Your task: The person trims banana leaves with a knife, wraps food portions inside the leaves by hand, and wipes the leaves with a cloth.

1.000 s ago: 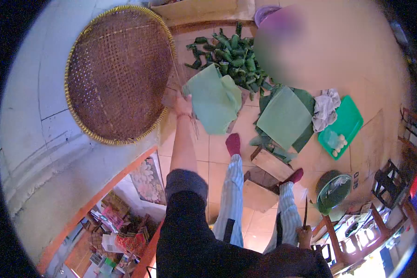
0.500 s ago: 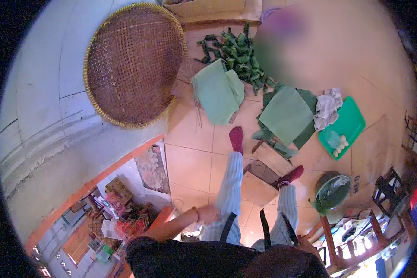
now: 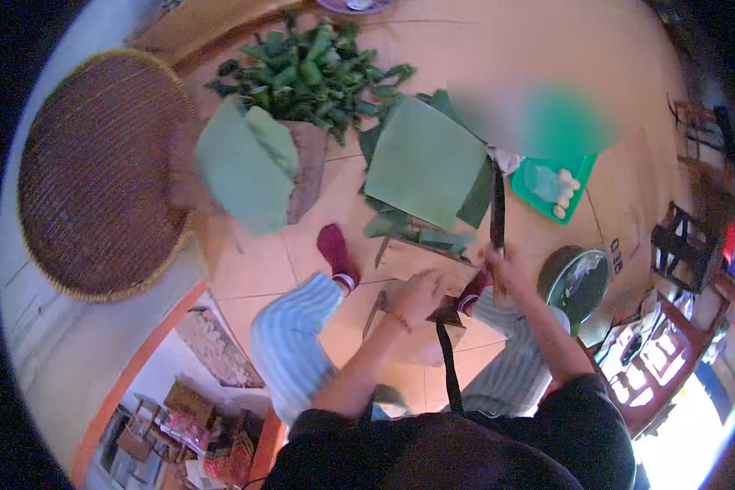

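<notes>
– what shows?
– a woven tray (image 3: 102, 175), far left; green leaf sheets (image 3: 425, 159), upper centre; a wooden plank (image 3: 412, 261), mid-frame.
– and the hands?
– the left hand (image 3: 420, 299), at the plank's lower edge, grip unclear; the right hand (image 3: 506, 276), right of centre, grips a dark knife (image 3: 498, 204).

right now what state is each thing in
right hand: closed on knife
knife: unsheathed, pointing away
left hand: near wooden block, contact unclear
right leaves: stacked
left leaves: overlapping
leaf rolls: heaped
green tray: holding pale pieces
tub: uncovered
woven tray: inside showing
</notes>
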Tool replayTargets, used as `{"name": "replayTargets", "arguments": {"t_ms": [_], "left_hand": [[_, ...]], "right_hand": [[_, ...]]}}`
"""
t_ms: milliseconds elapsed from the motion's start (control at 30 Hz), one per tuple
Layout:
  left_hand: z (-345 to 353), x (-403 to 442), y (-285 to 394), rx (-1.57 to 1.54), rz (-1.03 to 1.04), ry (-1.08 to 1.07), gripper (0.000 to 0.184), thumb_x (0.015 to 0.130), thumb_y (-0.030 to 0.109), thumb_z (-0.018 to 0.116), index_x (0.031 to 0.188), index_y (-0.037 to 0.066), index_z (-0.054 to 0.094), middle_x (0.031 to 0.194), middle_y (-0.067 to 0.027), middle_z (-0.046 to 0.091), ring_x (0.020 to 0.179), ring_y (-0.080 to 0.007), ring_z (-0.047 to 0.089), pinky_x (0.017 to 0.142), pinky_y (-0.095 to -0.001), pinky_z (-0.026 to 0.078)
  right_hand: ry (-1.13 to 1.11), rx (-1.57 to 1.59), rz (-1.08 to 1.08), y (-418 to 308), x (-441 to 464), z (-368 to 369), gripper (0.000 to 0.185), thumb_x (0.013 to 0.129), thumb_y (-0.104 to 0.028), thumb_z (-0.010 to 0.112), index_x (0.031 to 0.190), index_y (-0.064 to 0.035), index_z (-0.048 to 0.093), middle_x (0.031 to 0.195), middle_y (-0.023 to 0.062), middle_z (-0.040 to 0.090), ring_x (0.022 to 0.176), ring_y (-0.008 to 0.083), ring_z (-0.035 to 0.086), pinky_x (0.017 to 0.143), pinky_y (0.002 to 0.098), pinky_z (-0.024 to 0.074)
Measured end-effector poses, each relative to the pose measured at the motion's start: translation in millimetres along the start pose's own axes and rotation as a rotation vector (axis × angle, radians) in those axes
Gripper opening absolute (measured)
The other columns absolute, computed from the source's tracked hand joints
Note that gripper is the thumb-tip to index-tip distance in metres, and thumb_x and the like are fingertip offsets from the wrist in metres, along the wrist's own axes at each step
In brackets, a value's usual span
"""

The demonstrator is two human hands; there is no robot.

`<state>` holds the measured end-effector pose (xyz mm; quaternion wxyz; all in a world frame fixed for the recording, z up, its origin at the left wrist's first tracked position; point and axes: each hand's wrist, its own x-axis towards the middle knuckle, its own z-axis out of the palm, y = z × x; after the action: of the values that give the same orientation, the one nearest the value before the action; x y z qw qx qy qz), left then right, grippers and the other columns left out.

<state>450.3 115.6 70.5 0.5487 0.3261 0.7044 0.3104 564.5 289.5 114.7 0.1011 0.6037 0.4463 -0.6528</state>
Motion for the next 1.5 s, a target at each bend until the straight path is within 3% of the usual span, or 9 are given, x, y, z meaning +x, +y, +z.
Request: {"name": "replayTargets", "arguments": {"t_ms": [233,567,900,1100,1167,1200,1267,1367,1500], "left_hand": [[107,57,-146,0.81,0.195,-0.173,0.074,0.069,0.035,0.065,0.133,0.019,0.032,0.139,-0.011,0.025,0.129,-0.034,0.019,0.097,-0.0651,0.011],[130,93,-188,1.012,0.262,0.097,0.097,0.055,0.047,0.073,0.136,0.021,0.025,0.143,-0.0098,0.019,0.132,-0.0314,0.011,0.098,-0.0661,0.004],[98,103,-205,1.075,0.291,0.358,0.096,0.055,0.042,0.074,0.135,0.018,0.026,0.142,-0.0106,0.019,0.131,-0.0336,0.013,0.097,-0.0653,0.011],[81,71,-163,1.016,0.446,0.544,0.014,0.079,0.014,0.047,0.087,0.009,0.057,0.092,-0.0088,0.056,0.086,-0.0276,0.053,0.073,-0.0412,0.043],[80,100,-195,1.099,0.4,0.209,0.024,0.079,0.02,0.051,0.095,0.004,0.058,0.101,-0.0154,0.056,0.096,-0.0311,0.052,0.082,-0.0404,0.041],[83,110,-209,1.097,0.54,0.219,0.05,0.069,0.03,0.062,0.109,0.004,0.049,0.115,-0.0172,0.045,0.109,-0.0333,0.039,0.092,-0.0427,0.033],[82,98,-181,1.173,0.43,0.074,0.104,0.05,0.048,0.077,0.131,0.004,0.03,0.139,-0.0183,0.023,0.131,-0.0349,0.012,0.105,-0.0472,0.018],[85,94,-148,1.044,0.17,0.105,0.092,0.061,0.047,0.071,0.131,0.002,0.03,0.139,-0.0195,0.021,0.131,-0.0352,0.009,0.105,-0.0462,0.017],[28,195,-147,0.749,0.454,0.097,0.077,0.073,0.04,0.064,0.13,0.0,0.031,0.138,-0.0215,0.022,0.128,-0.0375,0.017,0.105,-0.0448,0.017]], "right_hand": [[0.143,0.067,-0.269,-8,43,-22,0.017,0.085,-0.024,0.054,0.084,-0.0072,0.052,0.069,0.0012,0.052,0.053,0.0067,0.047,0.041,0.0198,0.0368],[0.048,0.423,-0.576,9,-45,-53,0.023,0.083,-0.027,0.057,0.089,-0.0051,0.055,0.068,0.0013,0.057,0.05,0.0069,0.048,0.041,0.0195,0.0363],[0.147,0.435,-0.836,61,-84,-26,0.022,0.086,-0.024,0.053,0.088,-0.0025,0.054,0.079,0.0033,0.054,0.059,0.0064,0.045,0.045,0.0189,0.0356],[0.3,0.18,-0.69,92,-103,-30,0.031,0.084,-0.037,0.052,0.088,-0.0078,0.061,0.075,0.001,0.058,0.061,0.0101,0.05,0.056,0.0251,0.0428],[0.222,0.115,-0.715,103,-107,-23,0.041,0.084,-0.042,0.049,0.09,-0.0045,0.062,0.074,0.0022,0.059,0.066,0.0117,0.054,0.061,0.0273,0.0444],[0.416,-0.482,-1.157,115,-81,-27,0.043,0.084,-0.044,0.048,0.084,-0.0043,0.064,0.07,0.0038,0.059,0.063,0.0114,0.054,0.06,0.0282,0.0448],[0.254,0.224,-0.874,121,-107,-2,0.032,0.081,-0.034,0.056,0.075,-0.0024,0.057,0.062,0.0055,0.057,0.053,0.0135,0.054,0.049,0.03,0.0452],[0.247,0.313,-0.886,136,-99,4,0.026,0.08,-0.024,0.059,0.074,0.0005,0.053,0.061,0.0064,0.056,0.048,0.0115,0.052,0.041,0.0258,0.0427],[0.236,0.377,-0.895,129,-94,-1,0.023,0.08,-0.021,0.059,0.076,0.0006,0.051,0.06,0.0057,0.055,0.046,0.0106,0.052,0.038,0.0243,0.0415]]}}
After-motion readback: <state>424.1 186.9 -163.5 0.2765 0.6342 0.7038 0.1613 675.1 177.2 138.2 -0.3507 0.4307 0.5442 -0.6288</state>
